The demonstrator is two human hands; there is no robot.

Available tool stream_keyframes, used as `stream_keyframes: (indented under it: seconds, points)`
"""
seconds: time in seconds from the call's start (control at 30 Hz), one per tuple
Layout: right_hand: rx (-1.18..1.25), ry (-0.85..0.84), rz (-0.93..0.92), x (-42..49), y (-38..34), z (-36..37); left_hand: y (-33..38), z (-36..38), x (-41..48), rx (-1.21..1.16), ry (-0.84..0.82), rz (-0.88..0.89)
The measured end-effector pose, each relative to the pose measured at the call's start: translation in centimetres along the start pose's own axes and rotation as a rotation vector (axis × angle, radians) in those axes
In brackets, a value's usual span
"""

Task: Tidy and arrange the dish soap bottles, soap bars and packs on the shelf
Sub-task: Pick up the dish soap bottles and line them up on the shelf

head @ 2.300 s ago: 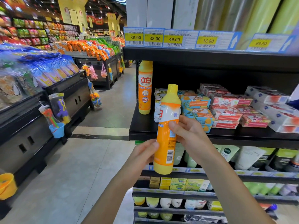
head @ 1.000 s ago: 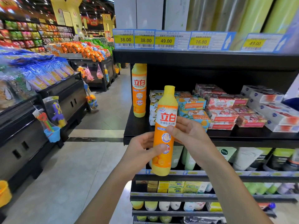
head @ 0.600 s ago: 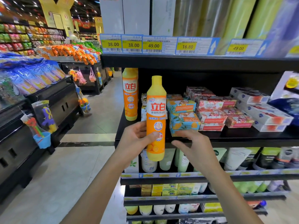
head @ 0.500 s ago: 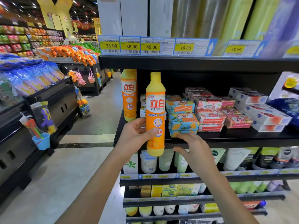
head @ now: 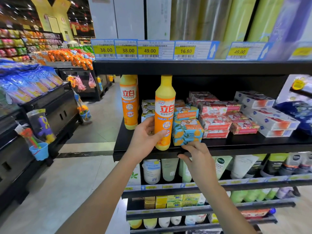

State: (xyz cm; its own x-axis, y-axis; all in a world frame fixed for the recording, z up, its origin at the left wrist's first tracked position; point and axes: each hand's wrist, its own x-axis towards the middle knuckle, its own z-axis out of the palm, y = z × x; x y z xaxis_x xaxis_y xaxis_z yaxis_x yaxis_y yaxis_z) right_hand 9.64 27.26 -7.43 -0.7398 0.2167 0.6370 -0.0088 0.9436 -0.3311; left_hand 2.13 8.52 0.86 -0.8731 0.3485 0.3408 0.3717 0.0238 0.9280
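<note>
- Two hands: the left hand [head: 145, 135] wraps an upright orange dish soap bottle [head: 164, 114] (smooth plastic, yellow top).
- Loosely open and empty, the right hand [head: 198, 159] is at the black shelf [head: 253, 146] edge.

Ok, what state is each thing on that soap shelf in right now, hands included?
Held dish soap bottle: upright, at front edge of shelf.
Second dish soap bottle: upright, standing on shelf.
Teal soap packs: stacked.
Pink soap packs: stacked.
Left hand: gripping held bottle.
Right hand: open, empty.
</note>
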Motion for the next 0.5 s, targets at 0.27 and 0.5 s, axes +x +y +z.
stream_keyframes:
  seconds: [0.27, 0.5]
  points:
    - [0.023, -0.002, 0.021, -0.1, 0.2, 0.3, -1.2, -0.1, -0.4, 0.219, 0.064, 0.035]
    - [0.052, 0.010, 0.015, -0.1, 0.2, 0.3, -1.4, 0.4, -0.7, 0.174, 0.152, -0.009]
